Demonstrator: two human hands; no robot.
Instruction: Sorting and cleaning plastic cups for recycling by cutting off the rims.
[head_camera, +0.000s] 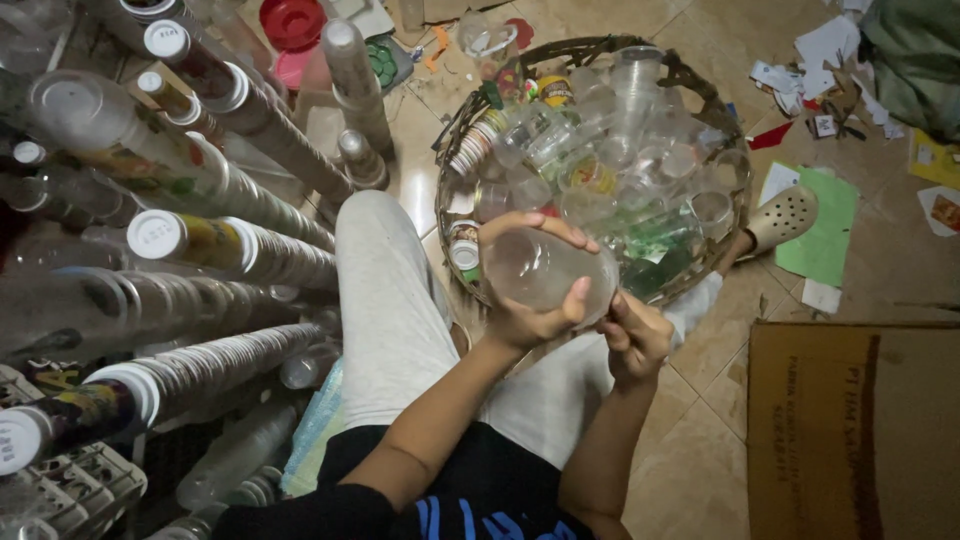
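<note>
My left hand (528, 312) grips a clear plastic cup (548, 268) lying sideways, thumb and fingers wrapped round its body. My right hand (634, 334) is closed at the cup's rim on the right side, fingers pinching something small there that I cannot make out. Both hands hover over my lap, just in front of a round wicker basket (690, 80) heaped with several clear plastic cups (640, 150) and bits of coloured packaging.
Long nested stacks of plastic cups (230, 250) lean in from the left. My legs in light trousers (390, 310) stretch toward the basket, one foot in a cream clog (782, 216). Paper scraps (820, 225) litter the tiled floor; a cardboard box (855, 430) sits bottom right.
</note>
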